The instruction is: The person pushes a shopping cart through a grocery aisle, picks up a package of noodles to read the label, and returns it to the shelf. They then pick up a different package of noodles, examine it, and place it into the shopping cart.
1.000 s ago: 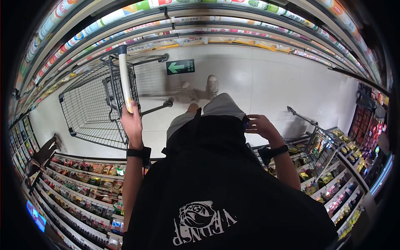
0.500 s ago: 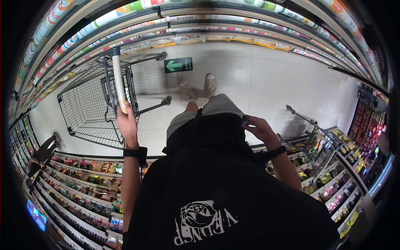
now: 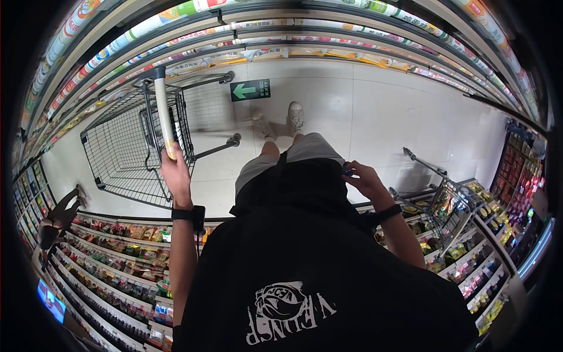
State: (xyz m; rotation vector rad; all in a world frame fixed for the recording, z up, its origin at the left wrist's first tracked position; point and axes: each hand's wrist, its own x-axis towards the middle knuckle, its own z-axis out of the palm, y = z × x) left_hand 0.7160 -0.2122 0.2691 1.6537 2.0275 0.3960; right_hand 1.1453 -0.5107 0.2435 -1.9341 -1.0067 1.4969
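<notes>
My left hand (image 3: 175, 174) is wrapped round the near end of the pale handle (image 3: 164, 111) of a shopping cart. The cart's wire basket (image 3: 120, 158) stands to my left, with no goods visible in it. Beside my right hip, my right hand (image 3: 365, 179) has its fingers bent together round a small dark bluish object (image 3: 349, 172) at the shorts' edge; I cannot tell what it is.
Shelves of packaged goods (image 3: 270, 54) run along the front. Behind me are more shelves (image 3: 117, 249). A second cart (image 3: 450, 205) stands to the right, and a person (image 3: 61, 218) at far left. A green arrow sign (image 3: 250, 90) marks the floor.
My left hand and the cart handle have shifted very slightly to the left. The person at far left has changed posture. My right hand stays by my hip.
</notes>
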